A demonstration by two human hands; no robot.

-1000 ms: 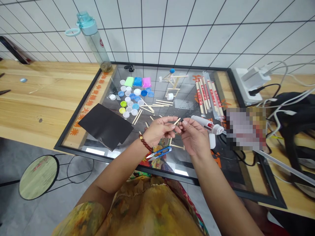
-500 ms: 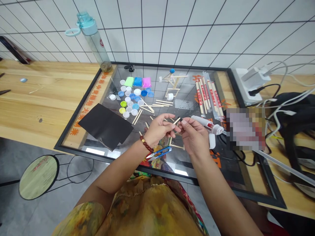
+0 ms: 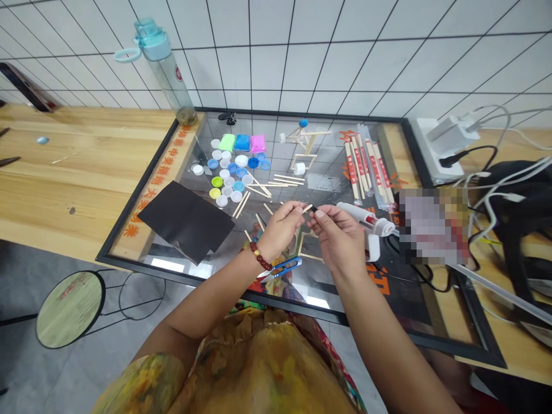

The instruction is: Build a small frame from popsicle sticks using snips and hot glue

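Observation:
My left hand (image 3: 282,229) and my right hand (image 3: 340,236) meet above the glass panel (image 3: 328,184), both pinched on one short wooden stick (image 3: 307,208). A small dark bit shows at the stick's right end, between my right fingertips. A bead bracelet (image 3: 261,257) circles my left wrist. Under my hands lie a square frame of sticks (image 3: 308,246) and blue snips (image 3: 285,267). A white glue gun (image 3: 365,221) rests just right of my right hand.
On the panel lie a black sheet (image 3: 187,220), several bottle caps (image 3: 228,178), clay blocks (image 3: 242,143), loose sticks (image 3: 276,183), a stick model (image 3: 303,144) and wrapped chopsticks (image 3: 366,167). A water bottle (image 3: 166,69) stands at the back left. A power strip (image 3: 440,149) and cables lie right. A stool (image 3: 69,309) stands below left.
My hands have shifted slightly up and closer together on the stick; my left fingers have closed tighter on it. The view moved a little.

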